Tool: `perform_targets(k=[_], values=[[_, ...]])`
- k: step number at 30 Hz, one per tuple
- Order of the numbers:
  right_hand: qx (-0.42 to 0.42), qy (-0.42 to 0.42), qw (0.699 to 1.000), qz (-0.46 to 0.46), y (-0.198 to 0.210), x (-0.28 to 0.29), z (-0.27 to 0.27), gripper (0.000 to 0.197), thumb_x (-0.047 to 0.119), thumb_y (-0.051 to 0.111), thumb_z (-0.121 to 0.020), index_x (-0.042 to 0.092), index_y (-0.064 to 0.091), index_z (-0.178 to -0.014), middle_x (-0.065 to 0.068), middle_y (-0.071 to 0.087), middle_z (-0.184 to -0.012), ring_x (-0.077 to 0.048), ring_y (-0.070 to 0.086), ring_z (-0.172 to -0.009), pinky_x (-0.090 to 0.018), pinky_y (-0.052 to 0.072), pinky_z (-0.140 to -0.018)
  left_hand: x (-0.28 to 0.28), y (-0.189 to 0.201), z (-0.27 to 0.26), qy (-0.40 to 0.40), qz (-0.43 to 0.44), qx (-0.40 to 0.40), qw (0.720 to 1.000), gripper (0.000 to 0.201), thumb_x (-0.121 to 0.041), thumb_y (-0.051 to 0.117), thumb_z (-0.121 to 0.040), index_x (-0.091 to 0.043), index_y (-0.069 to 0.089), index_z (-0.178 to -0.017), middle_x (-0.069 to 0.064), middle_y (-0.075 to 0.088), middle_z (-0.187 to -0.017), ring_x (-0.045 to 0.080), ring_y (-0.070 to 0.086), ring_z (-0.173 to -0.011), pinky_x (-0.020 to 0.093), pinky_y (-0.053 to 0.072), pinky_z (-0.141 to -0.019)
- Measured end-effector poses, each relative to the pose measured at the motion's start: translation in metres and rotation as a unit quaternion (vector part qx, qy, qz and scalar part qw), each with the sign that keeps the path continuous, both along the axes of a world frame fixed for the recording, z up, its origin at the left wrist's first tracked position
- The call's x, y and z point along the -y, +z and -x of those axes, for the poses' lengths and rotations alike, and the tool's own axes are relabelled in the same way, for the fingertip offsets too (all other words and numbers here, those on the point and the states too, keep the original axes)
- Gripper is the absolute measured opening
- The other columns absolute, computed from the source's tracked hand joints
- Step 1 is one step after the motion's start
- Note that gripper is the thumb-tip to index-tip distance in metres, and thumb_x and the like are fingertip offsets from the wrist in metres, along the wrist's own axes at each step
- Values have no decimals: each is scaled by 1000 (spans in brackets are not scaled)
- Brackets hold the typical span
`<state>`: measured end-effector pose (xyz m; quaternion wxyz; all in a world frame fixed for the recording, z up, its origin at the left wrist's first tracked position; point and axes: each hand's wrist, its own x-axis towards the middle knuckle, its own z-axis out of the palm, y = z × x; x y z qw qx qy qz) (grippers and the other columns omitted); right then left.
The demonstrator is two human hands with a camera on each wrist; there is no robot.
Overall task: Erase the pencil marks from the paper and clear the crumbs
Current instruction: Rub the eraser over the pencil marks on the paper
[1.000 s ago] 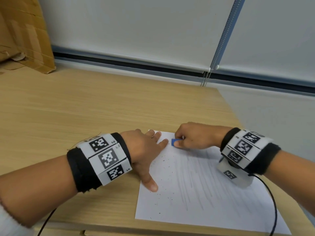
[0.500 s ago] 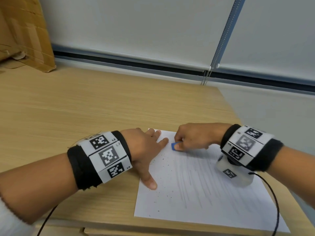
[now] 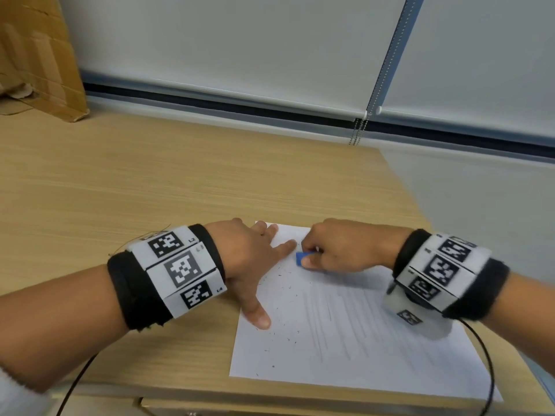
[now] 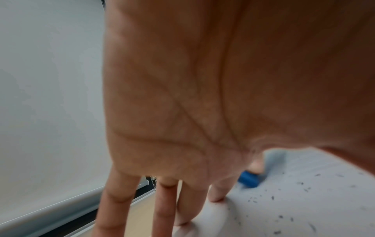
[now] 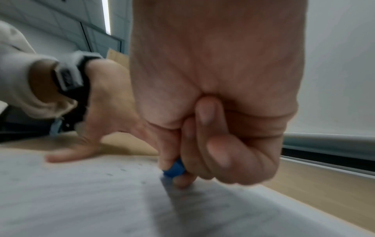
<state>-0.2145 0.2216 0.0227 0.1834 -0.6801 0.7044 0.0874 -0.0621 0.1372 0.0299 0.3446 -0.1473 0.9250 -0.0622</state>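
A white sheet of paper (image 3: 345,340) with faint grey pencil strokes lies at the table's near right corner. Dark eraser crumbs (image 3: 279,283) speckle its left part. My right hand (image 3: 339,246) pinches a small blue eraser (image 3: 300,258) and presses it onto the paper near the top edge. In the right wrist view the eraser (image 5: 174,168) sits between thumb and curled fingers. My left hand (image 3: 255,259) lies flat with spread fingers on the paper's left edge, thumb toward me. The left wrist view shows its fingers (image 4: 186,206) on the sheet and the eraser (image 4: 248,178) just beyond.
The wooden table (image 3: 150,190) stretches left and back from the paper. A cardboard box (image 3: 36,55) stands at the far left corner. Roller blinds with a bead chain (image 3: 359,130) run behind. The table's right edge is close to the paper.
My right hand has shifted slightly with the eraser near the paper's top edge, a small rubbing stroke. The left hand stays pressed on the sheet.
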Motion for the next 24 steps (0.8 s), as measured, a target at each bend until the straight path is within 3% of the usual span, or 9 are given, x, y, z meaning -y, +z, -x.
perform_targets(k=[3, 5, 9, 13, 18, 24], values=[[10, 16, 997, -76, 0, -12, -8, 37, 38, 50, -90, 14, 44, -62, -2, 45, -61, -20, 43, -58, -41, 42, -58, 1, -1, 0, -5, 3, -1, 1000, 132, -75, 66, -67, -28, -26, -148, 8, -22, -160, 26, -8, -148, 50, 10, -118], [6, 1, 999, -50, 1, -2, -6, 37, 40, 50, -90, 16, 47, -62, -3, 50, -62, -22, 47, -59, -44, 47, -60, 1, -1, -1, -6, 6, -1, 1000, 132, -75, 65, -67, -27, -26, -149, 8, -20, -160, 27, -8, -148, 51, 9, -117], [-3, -30, 999, 30, 0, 8, -4, 36, 37, 48, -94, 13, 51, -67, -1, 51, -63, -18, 45, -57, -33, 38, -57, 0, 0, -1, -6, 14, -3, 1000, 132, -76, 64, -67, -23, -26, -149, 5, -20, -160, 26, -9, -148, 53, 5, -116], [-6, 25, 999, -33, -1, -13, -23, 34, 37, 49, -93, 13, 51, -70, 0, 51, -64, -21, 47, -60, -34, 40, -60, 0, -1, -1, -4, 15, -4, 1000, 133, -76, 64, -67, -23, -26, -149, 7, -20, -160, 26, -8, -148, 53, 4, -115], [-17, -11, 1000, 14, 5, 4, -10, 35, 36, 49, -94, 12, 51, -69, -1, 49, -62, -19, 43, -58, -33, 36, -57, 1, -2, -2, 2, 8, -8, 1000, 133, -77, 64, -67, -24, -26, -149, 4, -21, -160, 25, -9, -148, 52, 4, -115], [1, 69, 994, -82, 7, -25, -39, 34, 36, 50, -93, 12, 47, -69, 0, 46, -61, -18, 39, -57, -32, 35, -57, 2, -4, -1, -3, 2, -8, 1000, 130, -74, 67, -66, -34, -27, -147, 9, -18, -160, 28, -9, -148, 61, 0, -114]])
